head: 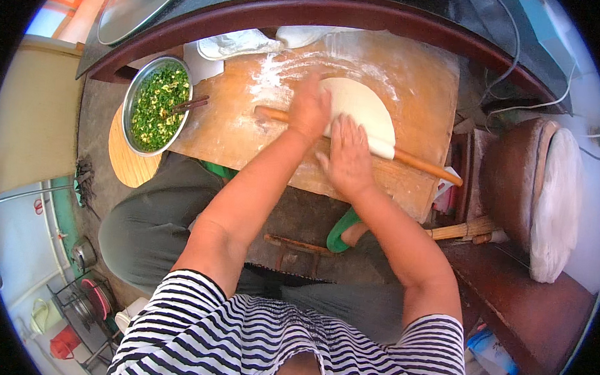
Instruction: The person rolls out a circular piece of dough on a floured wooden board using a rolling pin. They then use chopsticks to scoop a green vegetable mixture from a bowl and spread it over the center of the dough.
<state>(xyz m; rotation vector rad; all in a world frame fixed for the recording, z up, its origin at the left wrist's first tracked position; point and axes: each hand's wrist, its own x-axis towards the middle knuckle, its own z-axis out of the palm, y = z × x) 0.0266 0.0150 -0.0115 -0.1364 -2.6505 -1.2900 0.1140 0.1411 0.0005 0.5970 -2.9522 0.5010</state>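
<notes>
A pale, floury sheet of dough [362, 107] lies on a wooden board [251, 144], with its near edge wrapped around a long wooden rolling pin [423, 168]. The pin slants across the board, and its bare ends stick out on both sides. My left hand [312, 106], blurred, is over the pin at the dough's left edge; its finger grip is unclear. Flat on the wrapped near edge rests my right hand [350, 157], fingers stretched out and not curled around the pin. Loose white flour [272, 76] is spread over the board beyond the dough.
Left of the board stands a metal bowl [127, 102] of chopped greens with yellow bits [156, 106], chopsticks [192, 103] leaning out. A dark counter edge [289, 13] crosses the far side. At right are a large brown pot [512, 173] and a straw brush [460, 229].
</notes>
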